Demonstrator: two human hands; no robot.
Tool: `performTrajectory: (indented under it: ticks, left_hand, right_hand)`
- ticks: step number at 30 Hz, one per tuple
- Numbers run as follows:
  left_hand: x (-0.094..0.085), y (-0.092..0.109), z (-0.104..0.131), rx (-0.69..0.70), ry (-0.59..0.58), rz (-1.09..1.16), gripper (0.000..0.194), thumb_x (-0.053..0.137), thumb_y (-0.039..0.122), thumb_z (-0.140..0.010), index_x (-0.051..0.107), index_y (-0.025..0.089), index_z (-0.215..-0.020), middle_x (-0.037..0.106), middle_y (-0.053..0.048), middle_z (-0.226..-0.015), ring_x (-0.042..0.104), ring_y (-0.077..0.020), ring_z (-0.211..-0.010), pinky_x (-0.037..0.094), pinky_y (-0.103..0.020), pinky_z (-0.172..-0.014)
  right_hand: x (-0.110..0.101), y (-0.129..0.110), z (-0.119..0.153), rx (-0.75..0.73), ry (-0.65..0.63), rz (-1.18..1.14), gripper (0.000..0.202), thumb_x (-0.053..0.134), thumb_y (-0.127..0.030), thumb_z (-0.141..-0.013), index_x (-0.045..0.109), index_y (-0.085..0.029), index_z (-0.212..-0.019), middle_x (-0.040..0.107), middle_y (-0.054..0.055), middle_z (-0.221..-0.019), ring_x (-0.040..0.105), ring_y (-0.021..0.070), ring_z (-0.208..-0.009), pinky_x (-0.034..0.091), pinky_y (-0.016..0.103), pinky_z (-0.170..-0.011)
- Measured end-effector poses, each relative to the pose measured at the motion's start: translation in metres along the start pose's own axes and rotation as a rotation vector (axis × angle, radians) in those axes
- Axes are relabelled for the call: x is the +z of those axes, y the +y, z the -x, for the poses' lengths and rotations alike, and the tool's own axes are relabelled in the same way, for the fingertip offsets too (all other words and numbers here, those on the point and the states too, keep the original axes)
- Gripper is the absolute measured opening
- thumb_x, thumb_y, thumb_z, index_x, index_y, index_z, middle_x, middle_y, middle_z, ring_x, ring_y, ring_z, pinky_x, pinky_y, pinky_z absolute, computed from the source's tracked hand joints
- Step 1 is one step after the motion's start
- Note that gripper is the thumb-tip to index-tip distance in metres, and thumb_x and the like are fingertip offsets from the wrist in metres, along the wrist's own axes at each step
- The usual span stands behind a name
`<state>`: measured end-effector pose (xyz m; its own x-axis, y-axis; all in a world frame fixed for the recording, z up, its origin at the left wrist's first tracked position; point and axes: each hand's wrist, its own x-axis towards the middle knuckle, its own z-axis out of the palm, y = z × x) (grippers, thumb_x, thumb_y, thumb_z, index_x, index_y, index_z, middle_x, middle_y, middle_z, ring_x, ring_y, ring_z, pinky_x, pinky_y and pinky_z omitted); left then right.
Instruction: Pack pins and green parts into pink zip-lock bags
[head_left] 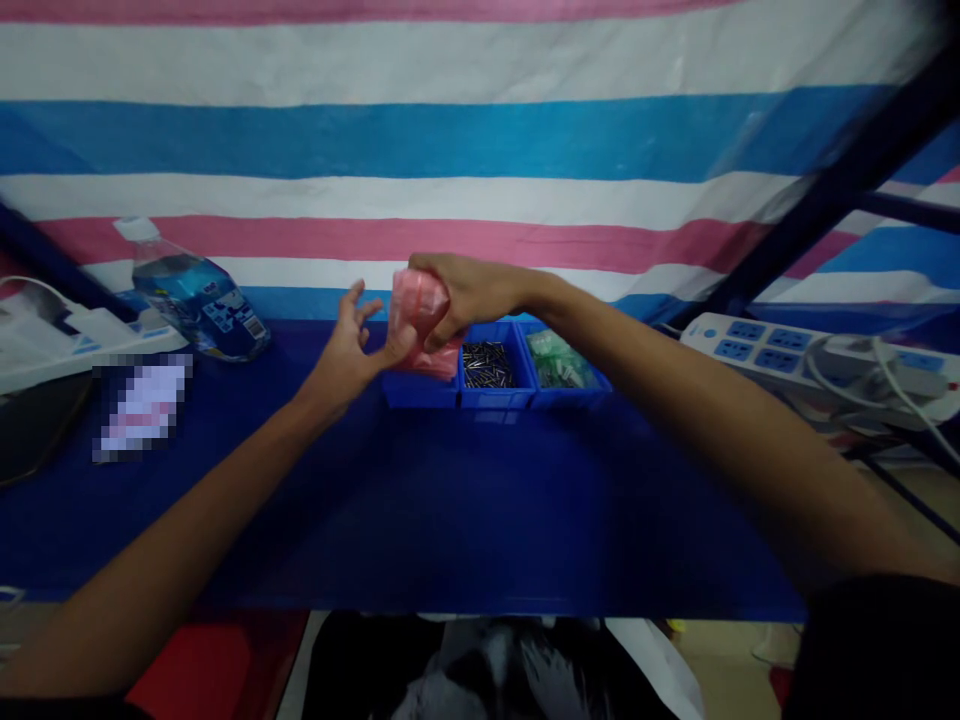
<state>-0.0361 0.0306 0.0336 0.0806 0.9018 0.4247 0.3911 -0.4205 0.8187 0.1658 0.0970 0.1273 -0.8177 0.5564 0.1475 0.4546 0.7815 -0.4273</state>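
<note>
A bundle of pink plastic bags [420,310] is held up over the left blue bin [421,392]. My right hand [480,290] grips the bundle from its right side, fingers wrapped over the top and thumb on the front. From the left, my left hand [356,340] has its fingers spread apart, and its thumb appears to touch the bundle's lower edge. Beside that bin, a middle blue bin [495,399] contains many small dark metal screws or pins [487,365]. A right blue bin [566,398] holds small green plastic packets [556,360]. The left bin's contents are mostly hidden.
These bins stand at the back of a blue table [480,500], before a striped sheet [480,140]. A leaning water bottle [199,295], a power strip [90,350] and a dark phone-like object [37,425] are at left. Another power strip [780,345] with cables is at right.
</note>
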Motion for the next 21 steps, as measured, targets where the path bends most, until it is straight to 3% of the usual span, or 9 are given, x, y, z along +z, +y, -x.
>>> performTrajectory:
  ticks: [2,5,7,8,11,13,16,18,21]
  left_hand:
    - [-0.011,0.020,0.004,0.000,-0.040,0.171,0.090,0.057,0.068,-0.083,0.016,0.028,-0.152,0.043,-0.013,-0.150,0.044,-0.0310,-0.138,0.049,-0.046,-0.103]
    - [-0.015,0.051,0.030,-0.079,-0.271,0.375,0.079,0.053,0.072,-0.084,0.033,0.030,-0.148,0.055,-0.008,-0.140,0.057,-0.0334,-0.126,0.055,-0.048,-0.096]
    - [-0.008,0.062,0.058,-0.267,-0.413,0.515,0.059,0.048,0.066,-0.090,0.053,0.029,-0.136,0.064,-0.006,-0.130,0.062,-0.0331,-0.119,0.058,-0.048,-0.093]
    - [-0.003,0.064,0.074,-0.389,-0.443,0.585,0.053,0.046,0.062,-0.093,0.059,0.028,-0.130,0.065,-0.006,-0.128,0.063,-0.0334,-0.117,0.059,-0.049,-0.092]
    - [0.016,0.060,0.114,-0.606,-0.301,0.643,0.043,0.051,0.053,-0.093,0.064,0.026,-0.124,0.067,-0.006,-0.126,0.065,-0.0319,-0.115,0.061,-0.045,-0.088]
    - [0.026,0.055,0.132,-0.687,-0.184,0.579,0.045,0.056,0.051,-0.091,0.061,0.026,-0.128,0.065,-0.006,-0.129,0.063,-0.0313,-0.119,0.061,-0.044,-0.090]
    - [0.032,0.050,0.146,-0.710,-0.131,0.550,0.050,0.061,0.052,-0.088,0.055,0.034,-0.134,0.062,-0.003,-0.135,0.060,-0.0288,-0.123,0.061,-0.040,-0.090]
    - [0.029,0.048,0.149,-0.720,-0.137,0.570,0.050,0.059,0.054,-0.089,0.054,0.036,-0.136,0.059,-0.002,-0.139,0.060,-0.0284,-0.124,0.061,-0.040,-0.089]
    - [0.019,0.043,0.148,-0.688,-0.140,0.462,0.046,0.060,0.052,-0.089,0.058,0.036,-0.132,0.057,-0.001,-0.141,0.062,-0.0278,-0.120,0.060,-0.040,-0.090]
  right_hand:
    - [-0.008,-0.016,0.020,0.019,0.097,-0.139,0.066,0.086,-0.034,-0.059,0.052,-0.016,-0.113,0.063,0.007,-0.108,0.060,0.0212,-0.091,0.051,0.027,-0.066]
    - [-0.001,-0.040,0.054,0.008,0.014,-0.384,0.061,0.080,-0.035,-0.069,0.051,-0.017,-0.119,0.066,0.004,-0.097,0.063,0.0189,-0.081,0.053,0.027,-0.062]
    - [0.018,-0.050,0.076,0.032,0.022,-0.405,0.069,0.082,-0.036,-0.068,0.049,-0.018,-0.126,0.067,0.005,-0.102,0.065,0.0211,-0.086,0.056,0.029,-0.065]
    - [0.031,-0.053,0.087,0.056,0.105,-0.350,0.075,0.084,-0.038,-0.066,0.047,-0.019,-0.129,0.066,0.007,-0.111,0.065,0.0228,-0.092,0.057,0.032,-0.071]
    - [0.071,-0.061,0.116,0.095,0.284,-0.134,0.098,0.082,-0.045,-0.068,0.031,-0.021,-0.148,0.052,0.014,-0.137,0.057,0.0305,-0.117,0.054,0.044,-0.093]
    - [0.092,-0.066,0.128,0.038,0.358,0.040,0.087,0.073,-0.042,-0.078,0.032,-0.020,-0.151,0.037,0.018,-0.150,0.041,0.0340,-0.137,0.042,0.050,-0.108]
    - [0.114,-0.071,0.137,-0.139,0.253,0.171,0.068,0.057,-0.042,-0.089,0.035,-0.024,-0.151,0.019,0.016,-0.162,0.015,0.0329,-0.151,0.027,0.058,-0.116]
    - [0.124,-0.069,0.139,-0.206,0.180,0.192,0.072,0.054,-0.050,-0.090,0.032,-0.024,-0.153,0.011,0.016,-0.165,0.004,0.0347,-0.152,0.021,0.062,-0.117]
    - [0.134,-0.060,0.142,-0.206,0.133,0.215,0.080,0.051,-0.058,-0.091,0.026,-0.017,-0.155,0.008,0.020,-0.164,-0.001,0.0360,-0.152,0.019,0.063,-0.118]
